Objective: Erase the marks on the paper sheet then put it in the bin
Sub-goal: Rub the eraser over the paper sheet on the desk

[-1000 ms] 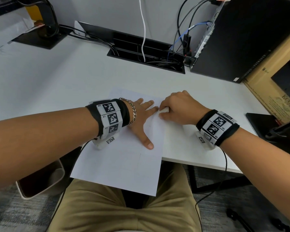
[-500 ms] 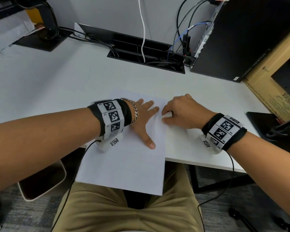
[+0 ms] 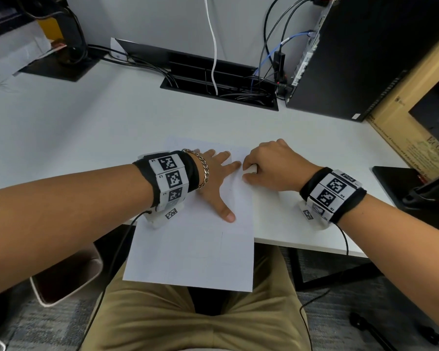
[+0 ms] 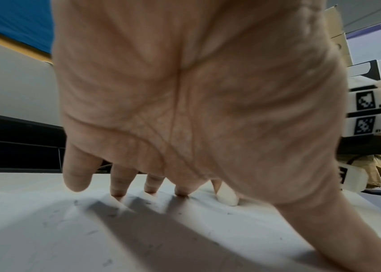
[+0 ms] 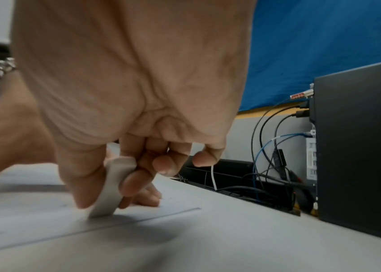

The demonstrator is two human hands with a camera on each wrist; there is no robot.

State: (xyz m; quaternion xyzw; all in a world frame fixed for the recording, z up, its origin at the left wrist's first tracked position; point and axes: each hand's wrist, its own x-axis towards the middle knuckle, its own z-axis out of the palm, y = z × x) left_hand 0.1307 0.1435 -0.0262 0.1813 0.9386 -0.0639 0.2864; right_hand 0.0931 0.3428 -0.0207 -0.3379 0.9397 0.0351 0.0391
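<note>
Pinning the paper sheet (image 3: 195, 239) flat on the surface (image 3: 86, 127), the left hand (image 3: 213, 178) spreads its fingers so the page won't slide while it's rubbed. The right hand (image 3: 269, 165) curls knuckles-up, pinching a white eraser (image 5: 112, 185) against the sheet's far right edge; half the sheet overhangs the lap.

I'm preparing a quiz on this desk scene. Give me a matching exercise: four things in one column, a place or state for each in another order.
Things:
1. eraser
2. paper sheet
3. left hand
4. computer tower

States:
A. pressed flat on the sheet
B. standing at the desk's far right
C. pinched in the right hand
D. hanging partly over the desk edge

Pairs: 1-C, 2-D, 3-A, 4-B
</note>
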